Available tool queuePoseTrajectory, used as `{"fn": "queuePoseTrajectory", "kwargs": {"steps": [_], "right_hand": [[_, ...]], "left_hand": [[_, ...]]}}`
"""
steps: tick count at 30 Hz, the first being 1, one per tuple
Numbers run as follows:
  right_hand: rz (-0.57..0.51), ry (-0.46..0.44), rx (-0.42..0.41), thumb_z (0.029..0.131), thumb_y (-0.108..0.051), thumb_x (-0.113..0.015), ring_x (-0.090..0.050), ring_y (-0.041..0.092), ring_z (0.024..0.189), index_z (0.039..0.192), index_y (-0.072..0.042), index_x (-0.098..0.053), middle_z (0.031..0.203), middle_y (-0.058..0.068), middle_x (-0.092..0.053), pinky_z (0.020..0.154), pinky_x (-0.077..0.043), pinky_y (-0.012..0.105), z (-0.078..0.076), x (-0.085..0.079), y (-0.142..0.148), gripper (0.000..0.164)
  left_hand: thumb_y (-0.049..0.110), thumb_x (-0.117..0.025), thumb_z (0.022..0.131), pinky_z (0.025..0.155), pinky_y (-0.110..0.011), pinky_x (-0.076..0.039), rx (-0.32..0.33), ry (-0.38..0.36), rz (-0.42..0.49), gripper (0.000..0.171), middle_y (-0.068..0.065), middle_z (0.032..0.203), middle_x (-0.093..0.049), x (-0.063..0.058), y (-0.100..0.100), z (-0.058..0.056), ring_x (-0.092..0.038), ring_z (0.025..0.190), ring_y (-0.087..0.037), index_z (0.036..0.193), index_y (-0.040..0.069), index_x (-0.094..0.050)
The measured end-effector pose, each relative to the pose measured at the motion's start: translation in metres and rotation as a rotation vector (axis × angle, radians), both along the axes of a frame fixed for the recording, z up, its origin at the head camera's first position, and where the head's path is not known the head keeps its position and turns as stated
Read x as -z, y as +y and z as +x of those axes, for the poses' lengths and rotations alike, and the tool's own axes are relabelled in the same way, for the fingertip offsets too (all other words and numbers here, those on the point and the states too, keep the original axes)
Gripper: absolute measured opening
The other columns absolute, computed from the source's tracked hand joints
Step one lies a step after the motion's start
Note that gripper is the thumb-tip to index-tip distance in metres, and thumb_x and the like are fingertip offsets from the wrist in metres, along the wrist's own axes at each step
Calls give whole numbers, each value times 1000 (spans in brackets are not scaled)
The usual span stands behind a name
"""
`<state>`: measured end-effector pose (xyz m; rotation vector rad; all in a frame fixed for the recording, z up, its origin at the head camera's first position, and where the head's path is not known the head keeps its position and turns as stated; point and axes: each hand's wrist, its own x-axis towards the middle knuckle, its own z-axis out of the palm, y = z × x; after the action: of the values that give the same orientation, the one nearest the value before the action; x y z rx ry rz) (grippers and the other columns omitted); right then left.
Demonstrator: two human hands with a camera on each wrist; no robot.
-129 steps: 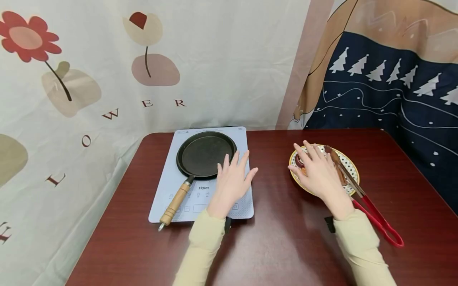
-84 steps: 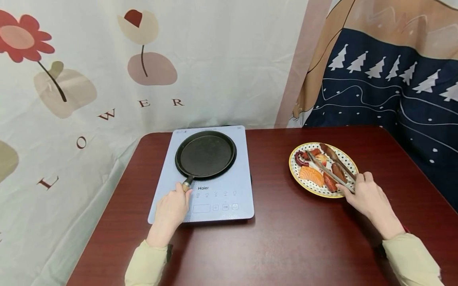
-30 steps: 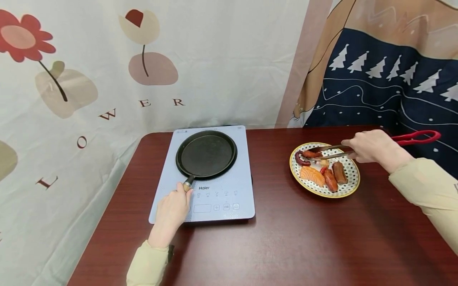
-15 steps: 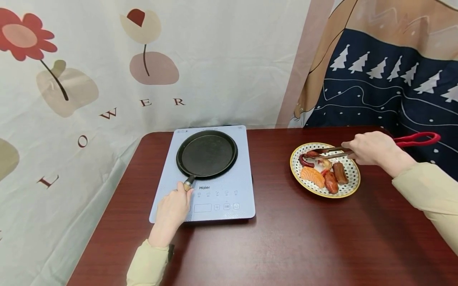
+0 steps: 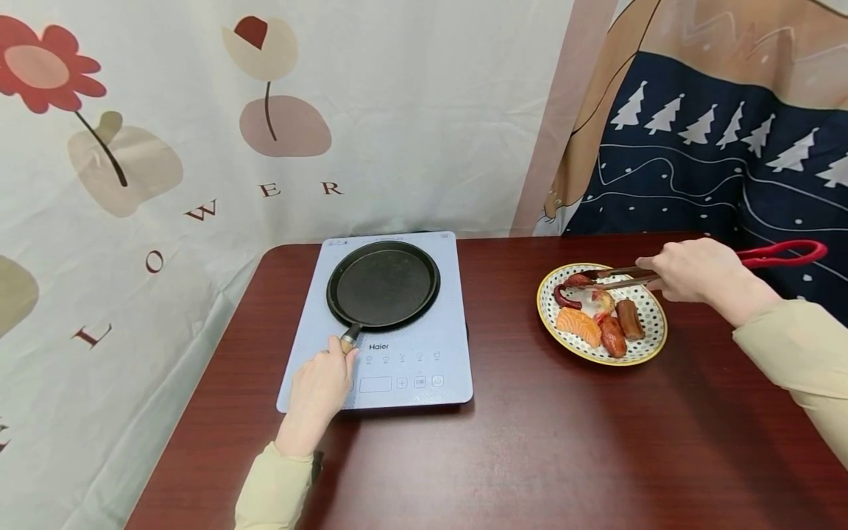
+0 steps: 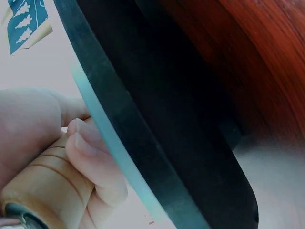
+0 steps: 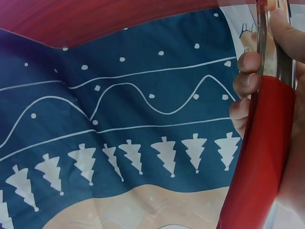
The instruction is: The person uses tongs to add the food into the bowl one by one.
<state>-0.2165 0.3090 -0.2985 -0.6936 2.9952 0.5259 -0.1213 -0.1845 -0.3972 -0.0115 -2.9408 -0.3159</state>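
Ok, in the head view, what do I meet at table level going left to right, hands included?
Left hand → black pan → orange salmon-like slice → reddish glazed piece → brown sausage-like piece → right hand → red tongs handle.

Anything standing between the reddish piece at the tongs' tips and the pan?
Nothing visible blocks the way. The dark curled piece lies close beside the reddish piece; past the plate is only tabletop, then the edge of the hob and the pan. The left hand, on the pan's handle, is outside that line.
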Motion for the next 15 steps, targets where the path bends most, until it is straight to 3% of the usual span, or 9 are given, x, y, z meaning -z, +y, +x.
{"fn": "queuePoseTrajectory", "kwargs": {"steps": [15], "right_hand": [[-22,8,10,73,-24,-74,-56,17,53,104,-10,-68,69,8,-69,46,-48,36,3,-12,-2,34]], "left_hand": [[24,-53,94,41,-45,-40,8,34,-5,29,-23,58,-58,1,-1,1,-56,49,-39,90,-4,-46]]}}
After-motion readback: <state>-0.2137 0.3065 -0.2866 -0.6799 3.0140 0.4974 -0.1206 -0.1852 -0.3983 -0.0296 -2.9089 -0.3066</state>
